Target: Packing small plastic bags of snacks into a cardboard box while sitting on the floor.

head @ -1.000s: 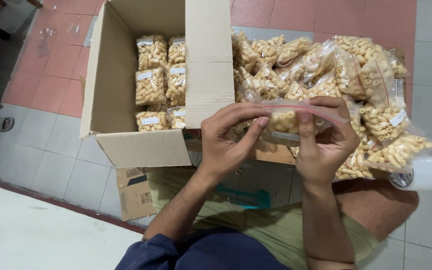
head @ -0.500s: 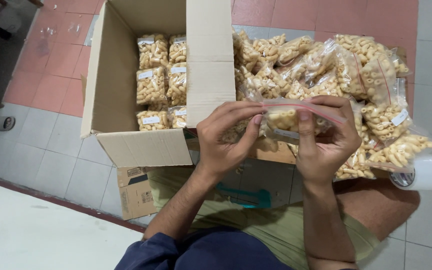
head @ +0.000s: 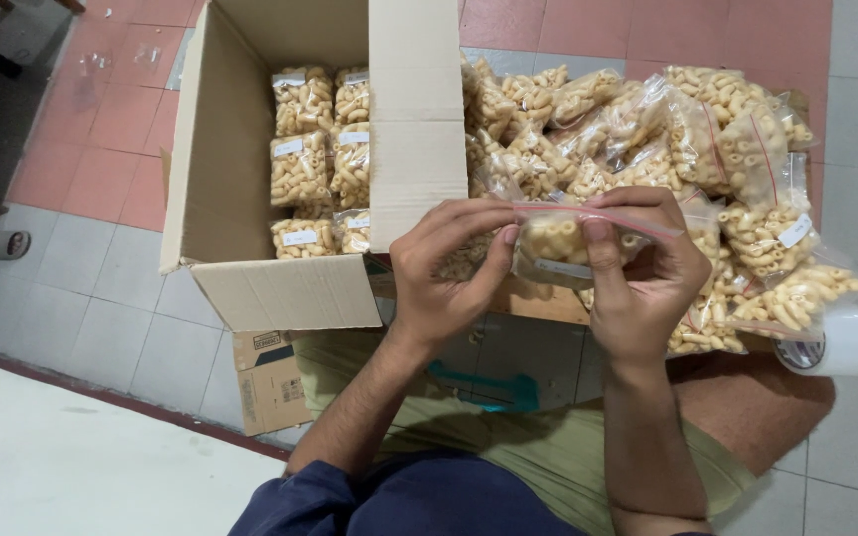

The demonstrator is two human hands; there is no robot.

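Above the lap: both hands pinch one snack bag (head: 558, 243) by its red zip strip.
Left hand (head: 444, 273): grasping the left end.
Right hand (head: 638, 278): grasping the right end.
Cardboard box (head: 250, 199): left, part-filled.

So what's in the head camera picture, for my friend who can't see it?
Two hands, the left hand and the right hand, pinch the red-striped top edge of a clear bag of pale tube snacks. Behind lies a pile of similar bags, and to the left an open cardboard box holds labelled bags in rows.
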